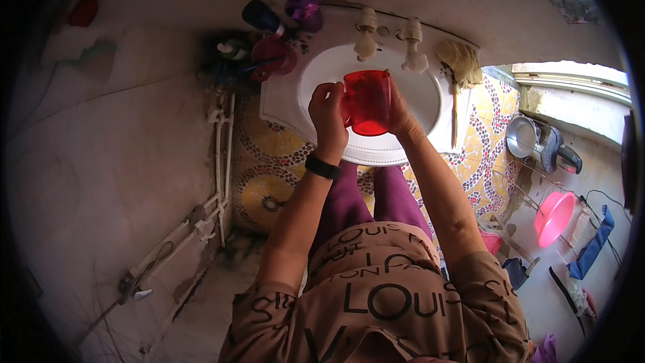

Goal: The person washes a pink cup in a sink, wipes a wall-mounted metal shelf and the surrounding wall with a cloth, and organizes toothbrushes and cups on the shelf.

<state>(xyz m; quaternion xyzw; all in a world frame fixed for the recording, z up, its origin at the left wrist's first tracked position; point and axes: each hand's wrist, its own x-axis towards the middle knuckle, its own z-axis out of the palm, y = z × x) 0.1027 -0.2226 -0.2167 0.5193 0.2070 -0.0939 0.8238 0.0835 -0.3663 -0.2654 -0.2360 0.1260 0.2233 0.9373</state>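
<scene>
Both my hands hold a red translucent plastic mug (368, 102) over the white washbasin (377, 159). My left hand (327, 119), with a dark band on its wrist, is closed round the handle on the mug's left side. On the opposite side, my right hand (401, 111) grips the wall of the mug, its fingers partly hidden behind it. The mug looks roughly upright, and I cannot tell what is in it. Beyond it, two pale taps (366, 39) (414, 48) rise from the basin's back edge.
On the basin's left corner stand a reddish cup (273, 58), a dark blue container (263, 17) and a purple bottle (304, 8). A beige brush-like bundle (461, 64) lies at the right corner. White pipes (224, 161) run along the left wall. A pink basin (555, 218) hangs at right.
</scene>
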